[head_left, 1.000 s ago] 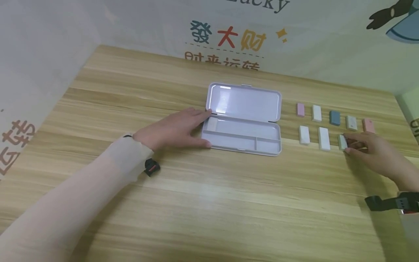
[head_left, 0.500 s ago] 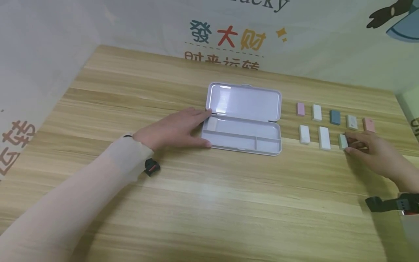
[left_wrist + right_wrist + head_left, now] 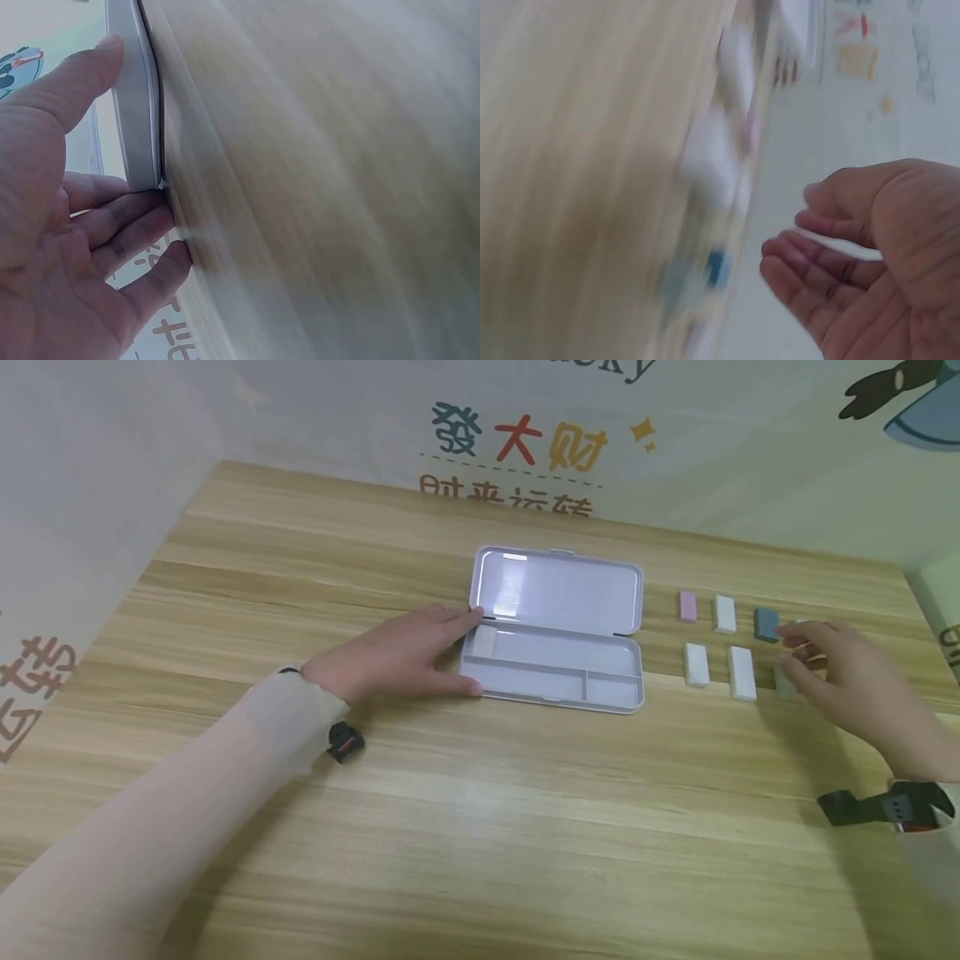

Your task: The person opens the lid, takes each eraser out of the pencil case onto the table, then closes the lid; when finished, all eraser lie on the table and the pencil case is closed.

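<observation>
My left hand (image 3: 401,656) rests against the left end of an opened white pencil case (image 3: 525,670). Its thumb touches near the front corner, and the forefinger lies by the hinge. In the left wrist view, the thumb (image 3: 105,64) presses the case's wall (image 3: 139,112). Above the right-hand erasers hovers my right hand (image 3: 855,681), fingers loosely bent and holding nothing. A pale green eraser (image 3: 783,683) lies partly hidden under it. Just left of its fingertips is a blue eraser (image 3: 766,625). The grey-white and pink erasers at the far right are mostly or fully covered by the hand.
Two white erasers (image 3: 696,665) (image 3: 742,673) lie in the front row. Behind them are a pink-purple eraser (image 3: 687,607) and another white eraser (image 3: 723,614). A whitish eraser (image 3: 485,642) sits in the case's back compartment. A printed cloth (image 3: 337,435) hangs behind the wooden table (image 3: 450,827).
My right hand has let go of the pale green eraser, risen, and moved back and slightly left over the back row. The left hand and the case have stayed put.
</observation>
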`<state>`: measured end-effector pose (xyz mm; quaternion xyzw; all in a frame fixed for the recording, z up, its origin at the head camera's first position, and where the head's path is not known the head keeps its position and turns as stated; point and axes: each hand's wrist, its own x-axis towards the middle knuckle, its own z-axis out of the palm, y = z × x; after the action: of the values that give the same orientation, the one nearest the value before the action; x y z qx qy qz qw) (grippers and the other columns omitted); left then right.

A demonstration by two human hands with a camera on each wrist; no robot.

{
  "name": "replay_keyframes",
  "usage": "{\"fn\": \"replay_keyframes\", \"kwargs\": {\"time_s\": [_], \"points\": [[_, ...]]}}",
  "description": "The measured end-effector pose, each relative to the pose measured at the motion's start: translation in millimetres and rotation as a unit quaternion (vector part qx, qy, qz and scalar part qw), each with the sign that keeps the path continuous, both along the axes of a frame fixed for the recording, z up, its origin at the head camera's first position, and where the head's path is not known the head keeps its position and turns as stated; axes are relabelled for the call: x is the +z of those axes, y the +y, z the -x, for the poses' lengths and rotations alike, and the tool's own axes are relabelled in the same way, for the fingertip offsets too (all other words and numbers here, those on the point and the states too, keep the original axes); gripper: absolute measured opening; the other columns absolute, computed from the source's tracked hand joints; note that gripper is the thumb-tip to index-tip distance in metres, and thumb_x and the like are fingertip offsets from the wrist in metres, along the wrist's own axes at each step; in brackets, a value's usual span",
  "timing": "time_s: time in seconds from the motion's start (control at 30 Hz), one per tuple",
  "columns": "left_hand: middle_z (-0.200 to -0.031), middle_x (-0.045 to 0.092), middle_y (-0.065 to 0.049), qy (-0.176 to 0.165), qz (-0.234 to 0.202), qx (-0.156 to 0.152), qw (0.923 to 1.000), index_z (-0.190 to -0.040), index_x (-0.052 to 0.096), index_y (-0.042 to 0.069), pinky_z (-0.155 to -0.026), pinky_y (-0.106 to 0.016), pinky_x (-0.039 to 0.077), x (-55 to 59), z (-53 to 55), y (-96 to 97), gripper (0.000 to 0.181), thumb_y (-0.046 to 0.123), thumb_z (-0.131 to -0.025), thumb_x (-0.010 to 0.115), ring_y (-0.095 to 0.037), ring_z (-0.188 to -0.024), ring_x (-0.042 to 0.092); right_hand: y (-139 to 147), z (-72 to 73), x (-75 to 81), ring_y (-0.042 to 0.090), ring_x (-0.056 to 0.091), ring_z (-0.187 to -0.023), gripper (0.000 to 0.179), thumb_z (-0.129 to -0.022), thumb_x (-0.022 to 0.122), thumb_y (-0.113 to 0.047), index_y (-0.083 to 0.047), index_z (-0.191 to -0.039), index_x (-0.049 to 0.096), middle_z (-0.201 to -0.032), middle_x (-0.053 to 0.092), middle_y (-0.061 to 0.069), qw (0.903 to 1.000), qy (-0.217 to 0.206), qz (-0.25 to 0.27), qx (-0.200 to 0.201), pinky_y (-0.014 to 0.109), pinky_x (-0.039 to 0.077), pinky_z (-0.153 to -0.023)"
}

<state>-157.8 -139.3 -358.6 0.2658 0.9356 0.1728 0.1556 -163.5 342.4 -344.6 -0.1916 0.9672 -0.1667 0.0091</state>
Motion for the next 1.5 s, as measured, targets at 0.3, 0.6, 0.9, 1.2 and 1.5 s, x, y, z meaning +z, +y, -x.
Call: {"fn": "replay_keyframes", "kwargs": {"time_s": [0.3,0.6,0.9,1.2,1.5], "points": [[-0.168,0.040,-0.014,-0.002,-0.004,-0.002,1.0000,-0.166,0.028,0.005,-0.130,-0.050,0.035,-2.0,0.9,-1.1,0.100,0.053,-0.092,0.076,-0.035,-0.154,0.040,-94,9.6,21.2,0.034,0.072,-0.103,0.024,-0.101,0.064,-0.002,0.003,-0.124,0.069,-0.117,0.073,0.020,0.9901,0.036,0.046,0.128,0.045,0.062,-0.089],[-0.168,0.041,-0.015,-0.006,-0.002,0.001,1.0000,-0.166,0.026,0.004,-0.129,-0.050,0.035,-3.9,2.2,-0.8,0.101,0.053,-0.092,0.075,-0.035,-0.153,0.041,-174,14.2,20.5,0.033,0.070,-0.117,0.031,-0.105,0.061,-0.010,0.003,-0.133,0.065,-0.128,0.071,0.020,0.9715,-0.093,0.078,0.204,0.052,0.059,-0.103],[-0.169,0.038,-0.014,-0.010,-0.004,0.001,0.9999,-0.167,0.025,0.006,-0.130,-0.051,0.033,-2.6,1.0,-0.5,0.101,0.055,-0.093,0.074,-0.035,-0.156,0.038,-218,23.3,-1.0,0.035,0.068,-0.126,0.032,-0.104,0.059,-0.007,0.007,-0.133,0.064,-0.135,0.069,0.023,0.9475,-0.184,0.110,0.237,0.050,0.057,-0.110],[-0.168,0.041,-0.014,-0.002,-0.010,0.003,0.9999,-0.166,0.026,0.006,-0.129,-0.051,0.036,-0.7,-0.4,-1.3,0.101,0.055,-0.092,0.075,-0.035,-0.153,0.041,-243,25.4,-8.1,0.034,0.065,-0.130,0.037,-0.105,0.059,-0.010,0.006,-0.138,0.062,-0.139,0.068,0.022,0.9415,-0.233,0.151,0.190,0.048,0.052,-0.115],[-0.169,0.038,-0.015,-0.003,-0.007,0.000,1.0000,-0.166,0.025,0.006,-0.130,-0.052,0.033,-2.2,0.1,-1.0,0.101,0.056,-0.093,0.074,-0.036,-0.156,0.037,-251,21.4,-6.3,0.035,0.063,-0.131,0.041,-0.103,0.060,-0.004,0.007,-0.142,0.057,-0.144,0.063,0.023,0.9286,-0.275,0.209,0.136,0.045,0.051,-0.116]]}}
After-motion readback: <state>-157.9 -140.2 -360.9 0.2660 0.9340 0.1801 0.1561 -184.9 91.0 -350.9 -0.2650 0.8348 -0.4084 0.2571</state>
